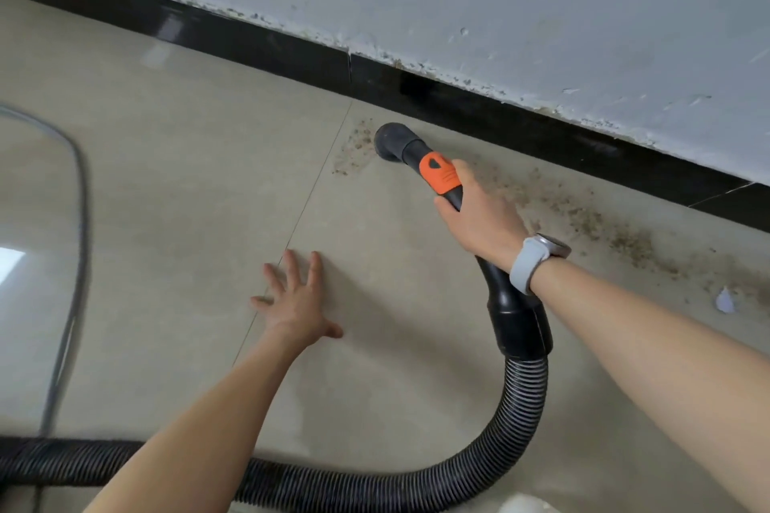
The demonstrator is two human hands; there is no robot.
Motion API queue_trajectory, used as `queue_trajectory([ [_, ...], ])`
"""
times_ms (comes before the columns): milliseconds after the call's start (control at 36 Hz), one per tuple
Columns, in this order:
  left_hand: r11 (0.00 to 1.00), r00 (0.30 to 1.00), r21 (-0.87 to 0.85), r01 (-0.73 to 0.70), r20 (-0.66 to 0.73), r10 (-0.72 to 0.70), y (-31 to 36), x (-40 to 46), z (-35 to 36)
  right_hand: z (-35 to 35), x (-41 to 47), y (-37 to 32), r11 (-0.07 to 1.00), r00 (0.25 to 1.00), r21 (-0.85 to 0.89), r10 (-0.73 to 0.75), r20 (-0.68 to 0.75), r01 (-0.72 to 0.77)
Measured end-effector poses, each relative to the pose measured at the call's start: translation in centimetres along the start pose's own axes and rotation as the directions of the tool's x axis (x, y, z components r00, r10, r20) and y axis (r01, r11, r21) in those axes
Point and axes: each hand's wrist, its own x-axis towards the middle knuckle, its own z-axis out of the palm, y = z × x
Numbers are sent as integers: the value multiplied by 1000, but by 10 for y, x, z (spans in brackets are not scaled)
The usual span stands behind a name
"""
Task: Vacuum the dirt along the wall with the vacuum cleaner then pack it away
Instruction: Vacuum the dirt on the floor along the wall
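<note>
My right hand (479, 217) grips the black vacuum handle with its orange slider (439, 175). The round black nozzle (389, 141) sits on the beige floor next to a patch of brown dirt (354, 148). More dirt (604, 229) lies in a band along the black skirting (500, 112), to the right of my hand. The ribbed black hose (512, 429) curves down from the handle and runs left along the bottom of the view. My left hand (293, 300) lies flat on the floor with its fingers spread, well left of the handle.
A grey power cord (77, 246) loops over the floor at the left. The white wall (500, 4) above the skirting is scuffed and chipped. A small white scrap (725, 300) lies on the floor at the right. Tile joints cross the floor.
</note>
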Motion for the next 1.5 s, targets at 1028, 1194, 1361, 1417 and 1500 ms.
queue_trajectory([
  [1028, 998, 999, -60, -13, -41, 10, -2, 4, 6, 1, 10, 3, 982, 997, 175, -72, 34, 65],
  [1194, 997, 998, -76, -23, -54, 19, -3, 3, 6, 13, -20, -1, 992, 983, 30, -128, 129, 125],
  [1361, 999, 998, -43, -19, -62, 16, -5, 2, 7, 0, 25, -6, 995, 998, 79, -50, -43, 53],
  [1417, 999, 998, -47, -19, -52, 17, -4, 2, 6, -3, 36, -17, 994, 998, 98, -54, -31, 57],
  [1500, 999, 999, -52, -13, -36, 11, -3, 2, 5, 2, 36, -31, 991, 994, 80, -107, 0, 107],
])
